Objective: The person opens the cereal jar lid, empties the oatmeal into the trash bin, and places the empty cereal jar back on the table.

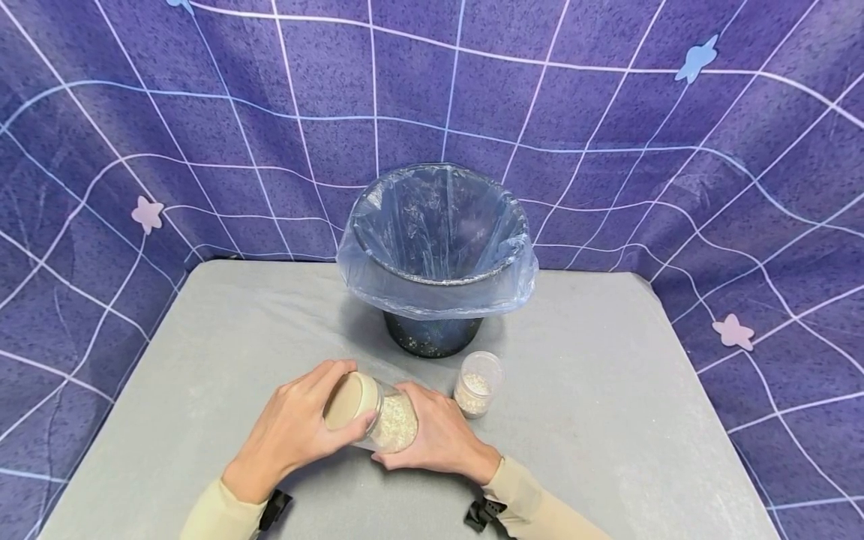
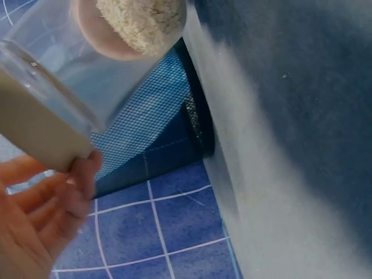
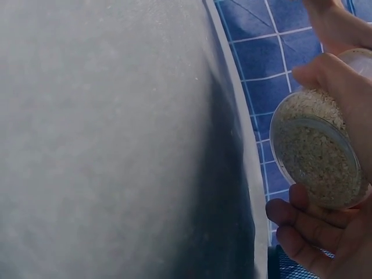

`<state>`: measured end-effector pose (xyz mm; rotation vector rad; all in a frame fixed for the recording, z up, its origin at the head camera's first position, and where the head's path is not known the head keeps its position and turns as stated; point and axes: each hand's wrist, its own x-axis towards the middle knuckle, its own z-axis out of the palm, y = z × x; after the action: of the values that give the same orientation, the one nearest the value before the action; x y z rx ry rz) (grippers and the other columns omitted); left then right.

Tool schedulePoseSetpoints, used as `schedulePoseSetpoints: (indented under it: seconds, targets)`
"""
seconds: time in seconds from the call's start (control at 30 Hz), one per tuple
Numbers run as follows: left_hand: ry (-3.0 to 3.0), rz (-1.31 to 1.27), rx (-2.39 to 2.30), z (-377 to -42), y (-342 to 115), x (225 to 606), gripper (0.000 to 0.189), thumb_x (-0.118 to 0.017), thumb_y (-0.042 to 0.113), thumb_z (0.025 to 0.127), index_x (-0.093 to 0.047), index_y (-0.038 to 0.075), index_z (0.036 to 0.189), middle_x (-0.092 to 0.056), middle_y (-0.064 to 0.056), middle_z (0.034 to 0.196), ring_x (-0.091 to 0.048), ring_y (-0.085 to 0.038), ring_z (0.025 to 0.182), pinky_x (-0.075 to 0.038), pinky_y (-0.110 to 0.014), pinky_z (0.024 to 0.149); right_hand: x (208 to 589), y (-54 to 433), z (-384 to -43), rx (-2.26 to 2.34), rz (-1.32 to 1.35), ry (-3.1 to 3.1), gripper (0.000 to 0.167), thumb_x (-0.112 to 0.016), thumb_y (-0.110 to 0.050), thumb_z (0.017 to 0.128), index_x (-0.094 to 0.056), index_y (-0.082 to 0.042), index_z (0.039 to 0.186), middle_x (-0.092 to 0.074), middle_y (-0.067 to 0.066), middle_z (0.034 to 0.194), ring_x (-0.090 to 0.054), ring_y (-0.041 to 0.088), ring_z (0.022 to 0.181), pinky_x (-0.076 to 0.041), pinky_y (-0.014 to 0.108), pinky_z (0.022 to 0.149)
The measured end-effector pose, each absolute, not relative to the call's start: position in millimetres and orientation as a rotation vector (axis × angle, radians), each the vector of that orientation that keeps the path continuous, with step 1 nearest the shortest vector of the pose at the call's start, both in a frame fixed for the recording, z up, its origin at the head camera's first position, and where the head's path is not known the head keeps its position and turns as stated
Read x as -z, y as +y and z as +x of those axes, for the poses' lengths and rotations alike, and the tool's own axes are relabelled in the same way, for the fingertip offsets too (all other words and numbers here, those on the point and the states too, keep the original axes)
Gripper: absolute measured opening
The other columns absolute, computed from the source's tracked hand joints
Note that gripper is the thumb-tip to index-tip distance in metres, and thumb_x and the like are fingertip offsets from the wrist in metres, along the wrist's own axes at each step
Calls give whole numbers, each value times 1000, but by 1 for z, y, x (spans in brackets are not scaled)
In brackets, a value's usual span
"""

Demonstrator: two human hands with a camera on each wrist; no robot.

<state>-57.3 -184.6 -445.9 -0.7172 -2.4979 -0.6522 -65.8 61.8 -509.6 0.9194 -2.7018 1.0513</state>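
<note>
Jar of pale flakes [image 1: 395, 424] is tilted over the tabletop [image 1: 594, 420], our left grip [image 1: 300, 416] pinching its beige lid [image 1: 346, 400], our right grip [image 1: 442, 435] curled round the jar, as we seemingly work the lid and likely need steady twisting next.

Head cam's up top looking forward and down, far enough back to fit most of the table [image 1: 607, 375], the whole bin [image 1: 432, 334] and the cloth [image 1: 270, 97]. Wrist cams are way closer, both turned sideways: one looks past the left hand [image 2: 43, 215] toward bin and jar [image 2: 116, 81], the other's tight on the right hand [image 3: 349, 232] and jar. All three share the jar.
</note>
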Motion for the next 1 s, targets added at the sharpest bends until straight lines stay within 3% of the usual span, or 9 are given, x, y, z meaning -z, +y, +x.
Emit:
schedulePoseSetpoints:
  seconds: [0.2,0.33,0.43,0.53,0.67,0.8,1.0]
  targets:
    - [-2645,-675,499,-58,-186,446,81,-76,74,81,-64,26,144,-69,5,122,-71,-20,98,-54,-38,55,513,62,-65,-1029,900,-2709,91,-98,-57,62,-63,-14,135,-72,-7,113,-69,9,95,-59,30,80]
    - [-2701,-740,564,-56,-192,445,97,-80,73,78,-47,35,161,-59,9,144,-67,-18,114,-52,-36,56,513,63,-66,-1040,901,-2714,91,-97,-58,63,-63,-15,135,-72,-7,113,-69,9,95,-59,30,79]
    - [-2738,-823,646,-56,-197,441,106,-84,70,79,-34,39,167,-45,13,161,-60,-16,129,-57,-40,66,513,64,-67,-1062,898,-2713,91,-97,-58,63,-62,-15,135,-73,-6,112,-69,9,95,-59,30,79]
    - [-2747,-930,710,-57,-202,436,107,-86,65,81,-31,39,169,-35,15,169,-55,-13,137,-60,-46,83,512,65,-67,-1068,889,-2713,91,-97,-57,62,-63,-15,136,-73,-6,113,-69,9,96,-59,31,79]
    - [-2673,-1058,737,-59,-207,432,106,-91,56,79,-36,34,167,-37,11,169,-52,-12,141,-59,-45,95,511,66,-68,-1073,886,-2713,92,-97,-57,62,-63,-15,136,-73,-7,114,-70,10,97,-59,31,80]
    - [-2601,-1122,711,-60,-209,431,103,-92,52,78,-42,31,165,-44,10,165,-51,-12,143,-59,-43,97,511,66,-67,-1071,892,-2717,93,-97,-58,62,-63,-15,136,-73,-7,114,-69,9,97,-59,30,81]
    - [-2580,-1119,696,-60,-211,434,93,-89,52,81,-48,32,162,-50,15,157,-56,-10,135,-58,-40,98,511,65,-67,-1059,898,-2718,93,-97,-59,62,-62,-15,136,-73,-7,113,-69,9,96,-59,30,80]
